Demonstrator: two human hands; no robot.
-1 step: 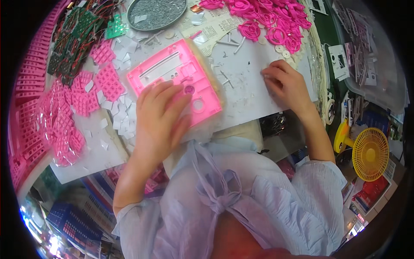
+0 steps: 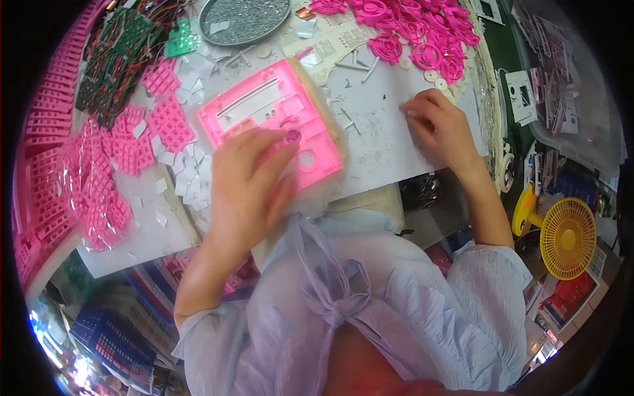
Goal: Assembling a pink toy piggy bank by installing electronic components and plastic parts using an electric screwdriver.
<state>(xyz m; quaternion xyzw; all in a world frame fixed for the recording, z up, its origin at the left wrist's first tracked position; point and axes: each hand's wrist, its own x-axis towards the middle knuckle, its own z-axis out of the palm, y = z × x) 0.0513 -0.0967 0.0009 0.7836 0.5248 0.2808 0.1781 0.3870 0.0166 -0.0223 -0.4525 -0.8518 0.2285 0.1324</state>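
Observation:
A shallow pink plastic casing [image 2: 318,155] lies tilted on a clear-wrapped stack, its ribbed inner side up. It has a long slot, a round hole and a small dark magenta round part [image 2: 293,136]. My left hand [image 2: 247,175] lies over its near left part, fingers bent on it and the thumb by the near edge, gripping it and hiding that corner. To the right, above the white work surface [image 2: 389,155], my right hand [image 2: 439,125] is closed, with thumb and fingertips together. Whatever it pinches, if anything, is too small to make out.
Pink button pads [image 2: 170,125] and white paper bits lie left, near wired green circuit boards [image 2: 125,46]. A round tray [image 2: 244,26] of small metal pieces stands behind. Magenta ring parts [image 2: 429,39] pile at far right. A yellow fan [image 2: 568,237] stands lower right.
The whole view has shifted very slightly, with the table's things a little further right. Both hands keep their places and poses.

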